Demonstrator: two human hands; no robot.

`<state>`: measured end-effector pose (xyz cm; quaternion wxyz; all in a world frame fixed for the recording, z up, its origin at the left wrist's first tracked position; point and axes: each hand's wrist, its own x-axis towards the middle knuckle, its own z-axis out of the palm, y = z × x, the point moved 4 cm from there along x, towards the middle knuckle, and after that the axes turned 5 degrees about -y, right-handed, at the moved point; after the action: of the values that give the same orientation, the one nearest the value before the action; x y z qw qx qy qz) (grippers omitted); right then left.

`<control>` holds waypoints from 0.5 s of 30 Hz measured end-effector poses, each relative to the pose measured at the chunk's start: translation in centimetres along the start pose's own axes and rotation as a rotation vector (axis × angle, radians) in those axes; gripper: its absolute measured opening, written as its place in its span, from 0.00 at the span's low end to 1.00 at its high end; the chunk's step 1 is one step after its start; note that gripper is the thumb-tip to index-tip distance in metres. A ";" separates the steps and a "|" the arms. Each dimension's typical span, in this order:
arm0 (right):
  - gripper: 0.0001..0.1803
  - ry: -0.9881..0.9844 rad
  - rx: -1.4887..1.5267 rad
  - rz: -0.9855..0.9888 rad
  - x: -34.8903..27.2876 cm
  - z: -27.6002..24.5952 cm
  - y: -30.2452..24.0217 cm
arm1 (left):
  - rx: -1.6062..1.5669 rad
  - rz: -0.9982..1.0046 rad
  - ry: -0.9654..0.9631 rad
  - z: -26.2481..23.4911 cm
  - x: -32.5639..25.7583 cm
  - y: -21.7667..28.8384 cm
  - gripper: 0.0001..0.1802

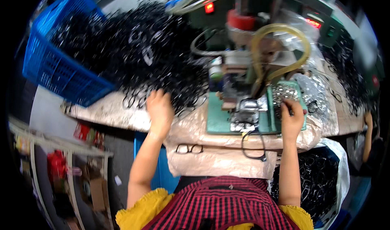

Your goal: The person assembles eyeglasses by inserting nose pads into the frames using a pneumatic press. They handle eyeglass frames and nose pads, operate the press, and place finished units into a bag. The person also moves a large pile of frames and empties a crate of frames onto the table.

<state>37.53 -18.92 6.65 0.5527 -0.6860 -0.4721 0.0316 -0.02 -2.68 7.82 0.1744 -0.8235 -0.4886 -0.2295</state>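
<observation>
My left hand (160,113) is at the near edge of a big heap of black eyeglass frames (134,51); motion blurs its fingers, and I cannot make out a frame in it. Over a green tray (301,92) of small shiny metal parts (284,92), my right hand (293,117) has its fingers drawn together at the parts; whatever lies between the fingertips is too small to name. Between the hands, a black eyeglass frame (264,145) hangs at the front of the press fixture (245,115). Another dark eyeglass frame (189,149) lies on the brown paper (221,160) before me.
A blue plastic crate (61,73) leans at the left, spilling frames. The green press (241,22) with a yellowish hose loop (307,47) stands behind the fixture. At lower right is a white-lined sack (343,165) of dark frames. Another person's arm (367,136) shows far right.
</observation>
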 end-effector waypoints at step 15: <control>0.10 -0.228 0.155 -0.113 -0.7 -2.7 -7.5 | -0.113 0.127 -0.023 -2.5 -0.9 -1.8 0.08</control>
<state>34.06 -21.82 13.30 0.5477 -0.6055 -0.5659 0.1144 -2.54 -3.81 9.54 0.1360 -0.8639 -0.4237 -0.2358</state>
